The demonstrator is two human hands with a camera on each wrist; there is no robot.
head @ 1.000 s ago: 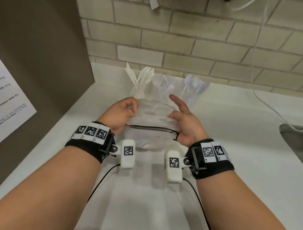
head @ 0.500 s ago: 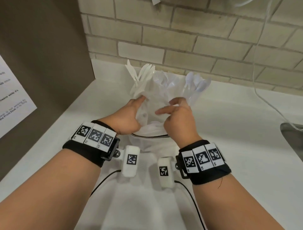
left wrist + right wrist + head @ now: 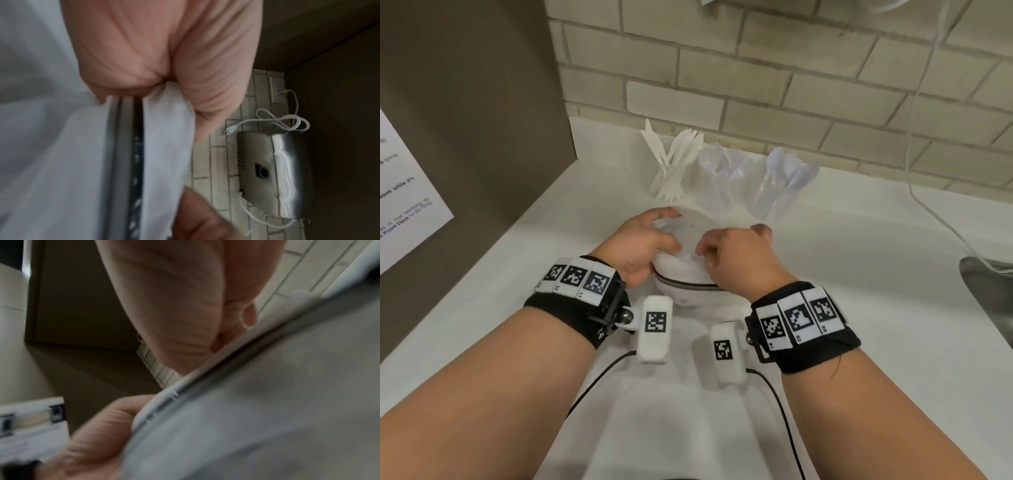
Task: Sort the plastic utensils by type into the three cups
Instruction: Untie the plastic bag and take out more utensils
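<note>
Three clear cups stand by the brick wall: the left cup (image 3: 666, 178) holds white knives, the middle cup (image 3: 722, 174) clear forks, the right cup (image 3: 777, 195) pale spoons. In front of them both hands bunch a white translucent zip bag (image 3: 690, 236) down onto the counter. My left hand (image 3: 643, 243) grips its left side, fingers curled over the top. My right hand (image 3: 736, 253) grips the right side. The left wrist view shows the bag's zip strip (image 3: 127, 154) pinched under the palm (image 3: 164, 48). In the blurred right wrist view the bag (image 3: 267, 402) fills the lower right.
A brown panel (image 3: 476, 102) with a printed sheet (image 3: 404, 205) walls off the left. A white cable (image 3: 928, 171) hangs at the right above a steel object (image 3: 989, 294). White counter (image 3: 859, 274) stretches to the right. A steel appliance (image 3: 273, 173) shows in the left wrist view.
The bag was held up and spread between both hands; it is now folded down into a low bundle. Both hands came closer together and lower, and the three cups show behind.
</note>
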